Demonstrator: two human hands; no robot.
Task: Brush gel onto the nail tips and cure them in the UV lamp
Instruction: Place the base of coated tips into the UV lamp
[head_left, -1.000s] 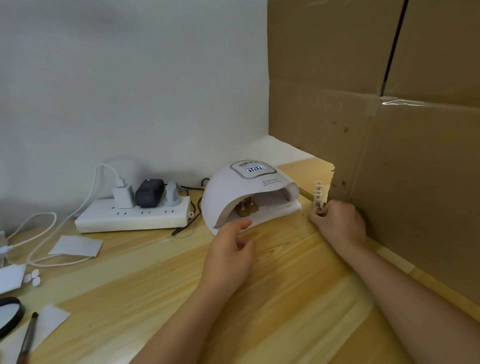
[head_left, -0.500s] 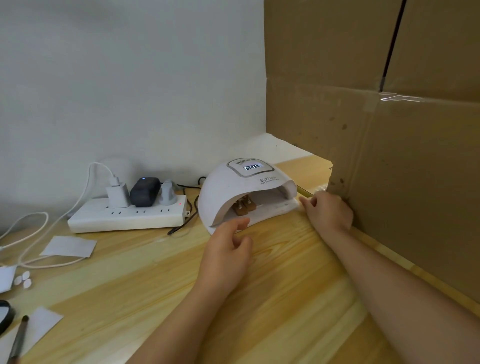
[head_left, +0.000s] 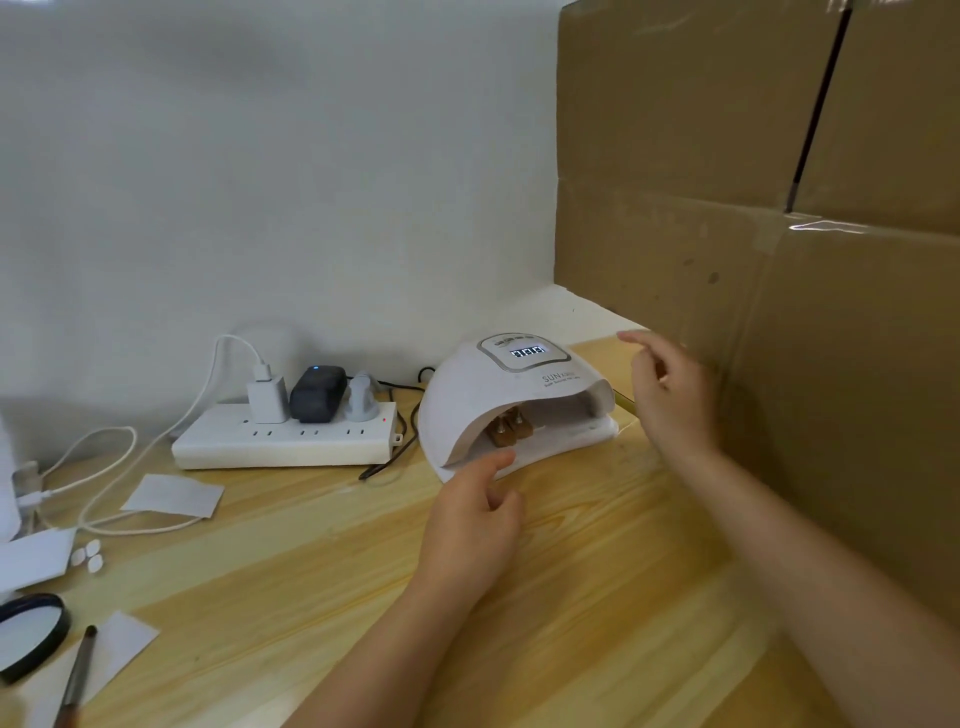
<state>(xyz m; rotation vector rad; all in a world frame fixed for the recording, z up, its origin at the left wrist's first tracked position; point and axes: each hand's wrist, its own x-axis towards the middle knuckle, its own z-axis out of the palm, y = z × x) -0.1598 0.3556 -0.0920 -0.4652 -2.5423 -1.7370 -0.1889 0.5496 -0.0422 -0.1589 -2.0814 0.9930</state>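
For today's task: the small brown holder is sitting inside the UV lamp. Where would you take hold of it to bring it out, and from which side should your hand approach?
Probably pinch the brown holder low on its near end, reaching in from the front. The UV lamp is domed over the top and closed at the back, so its arched mouth is the only way in. The left hand already sits at that opening.

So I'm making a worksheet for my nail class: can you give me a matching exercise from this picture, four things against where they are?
Things:
1. UV lamp
2. power strip
3. brush
4. cardboard wall

Places:
A. bottom left corner of the desk
B. along the right side
C. between the two hands
D. by the white wall, left of the lamp

Pairs: 1-C, 2-D, 3-A, 4-B
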